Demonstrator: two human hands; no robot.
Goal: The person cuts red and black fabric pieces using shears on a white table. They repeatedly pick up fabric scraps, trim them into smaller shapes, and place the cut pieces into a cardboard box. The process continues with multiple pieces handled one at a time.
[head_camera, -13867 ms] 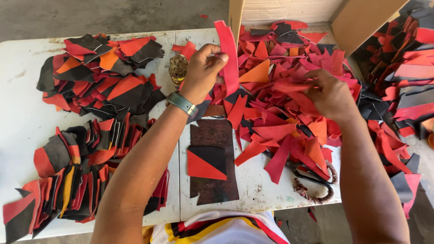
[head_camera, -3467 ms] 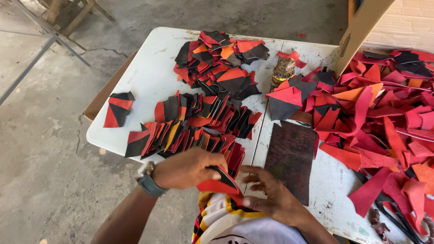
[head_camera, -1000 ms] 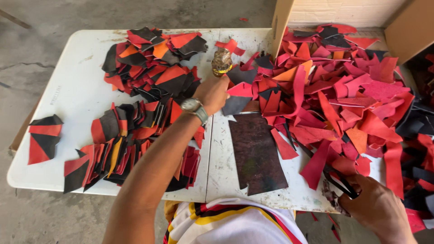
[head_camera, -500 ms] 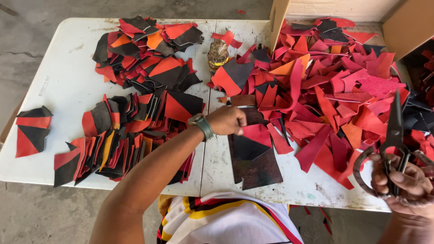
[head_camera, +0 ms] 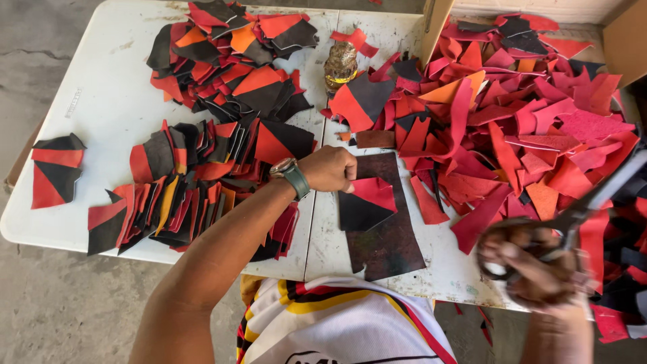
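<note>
1. At the far left of the white folding table (head_camera: 101,101) lies a small separate stack of red-and-black pieces (head_camera: 57,168), well apart from everything else.
2. Next come two larger heaps: a fanned row of red-and-black pieces (head_camera: 182,189) near your edge of the table, and a loose mound of similar pieces (head_camera: 229,61) at the far side.
3. Your left hand (head_camera: 330,168), with a watch (head_camera: 291,174) on the wrist, is closed into a loose fist, pinching the edge of a red-and-black leather piece (head_camera: 367,202).
4. That piece lies flat on a dark mottled cutting mat (head_camera: 391,243) in the middle of the table, just in front of you.
5. Beyond the mat stands a small brownish jar (head_camera: 340,64), upright between the heaps.
6. To the right spreads a big pile of red, orange and black leather scraps (head_camera: 512,128), touching the mat's right edge.
7. Your right hand (head_camera: 532,269) is blurred at the table's near right corner, its fingers closed through the handles of a pair of scissors (head_camera: 586,202) whose blades point up and away.
</note>
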